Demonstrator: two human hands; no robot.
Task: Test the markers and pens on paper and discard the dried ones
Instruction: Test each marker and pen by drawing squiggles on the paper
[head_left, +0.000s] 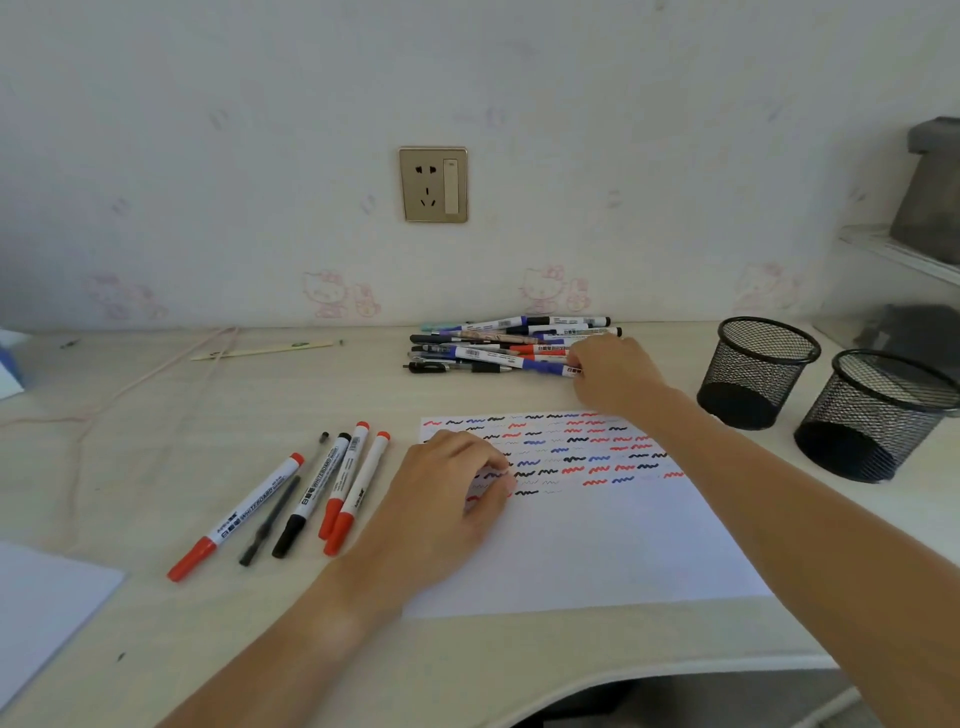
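set-aside group (311, 493): 3 red-capped markers, 1 black-capped and a thin black pen lying on the desk (156, 415), left of the paper. Barrels read "WHITEBOARD"; smaller print too tiny to make out.
left hand (447, 499): resting on the left edge of the paper (597, 545), fingers loosely curled, holding nothing afaict.
paper: white sheet w/ rows of red, blue and black squiggles across the top part.
pile (498, 345): mixed markers + pens at the back by the wall, barcode stickers on a few.
right hand (613, 374): reached over to the pile's right end, fingers curled onto a blue-banded marker (514, 360).
mesh cups (758, 371): 2 black ones, far right, just beside each other.
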